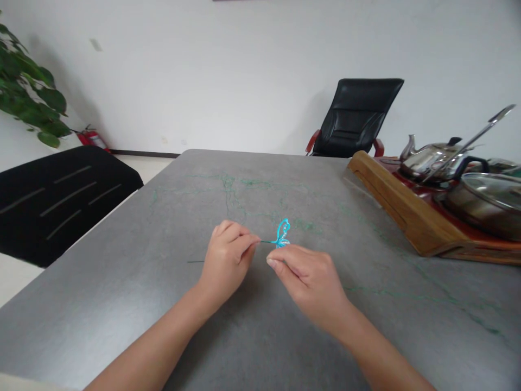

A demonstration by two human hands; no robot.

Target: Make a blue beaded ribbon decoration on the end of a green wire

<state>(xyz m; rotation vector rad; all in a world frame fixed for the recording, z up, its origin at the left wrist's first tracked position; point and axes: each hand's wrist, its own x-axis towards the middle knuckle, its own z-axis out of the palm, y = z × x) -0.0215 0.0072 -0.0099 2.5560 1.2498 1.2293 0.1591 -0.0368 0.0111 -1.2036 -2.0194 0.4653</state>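
Thumb and fingers of my left hand point(228, 254) are pinched around a thin dark green wire stem point(267, 241). Its other end pokes out to the left behind the hand. At the stem's right end is a small bright blue looped ornament point(281, 234), with one tall loop and some whitish, shiny parts low down. My right hand point(312, 278) is closed in a pinch just below and in front of the ornament, partly covering its lower side. What lies between its fingertips is hidden. Both hands are over the grey table point(122, 282).
On the right, a wooden tea tray point(391, 212) carries a metal kettle point(433, 157), a lidded pot point(488, 203) and a long-handled utensil point(476, 136). A black chair point(362, 119) is behind the table, another chair point(65, 195) at left. A plant point(32, 81) and fire extinguisher point(93, 138) stand back left.
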